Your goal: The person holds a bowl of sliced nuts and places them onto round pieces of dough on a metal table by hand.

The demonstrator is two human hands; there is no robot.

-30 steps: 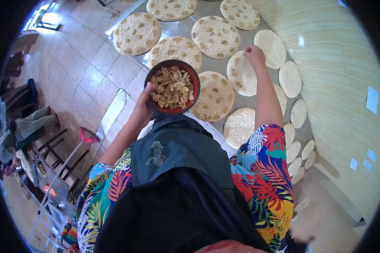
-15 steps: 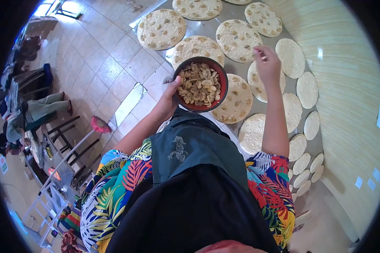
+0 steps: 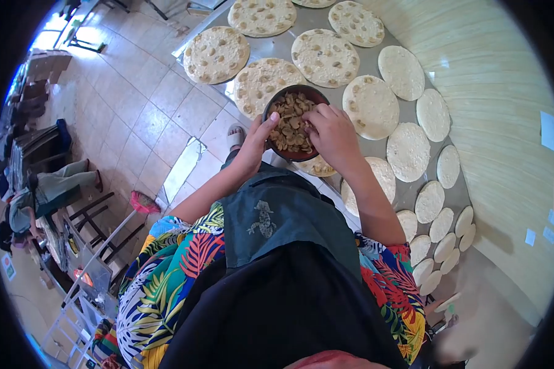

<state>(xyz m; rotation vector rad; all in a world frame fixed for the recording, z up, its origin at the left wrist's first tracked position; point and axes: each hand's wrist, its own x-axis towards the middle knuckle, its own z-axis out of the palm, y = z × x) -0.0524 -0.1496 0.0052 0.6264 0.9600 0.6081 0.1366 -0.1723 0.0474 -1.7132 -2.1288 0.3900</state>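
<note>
My left hand (image 3: 255, 142) grips the rim of a dark bowl with a red inside (image 3: 304, 155), its thumb over the edge. Brown slices (image 3: 289, 126), like mushroom or nut pieces, fill much of the bowl. My right hand (image 3: 333, 132) reaches over the bowl's right side with its fingertips bent down among the slices; what they pinch is hidden. Just right of that hand lies a round flat dough (image 3: 370, 106) with a few slices along its upper and left parts. Other rounds (image 3: 325, 57) beyond the bowl are dotted with slices.
Plain dough rounds (image 3: 408, 152) run along the grey table (image 3: 375, 146) beside a pale wall (image 3: 498, 123). On the left are a tiled floor (image 3: 160, 80), a broom with a red head (image 3: 144, 203), stools, and another person (image 3: 58, 184) bending over.
My right hand has left the dough rounds and come down into the bowl. My left hand still holds the bowl. The camera view has shifted slightly.
</note>
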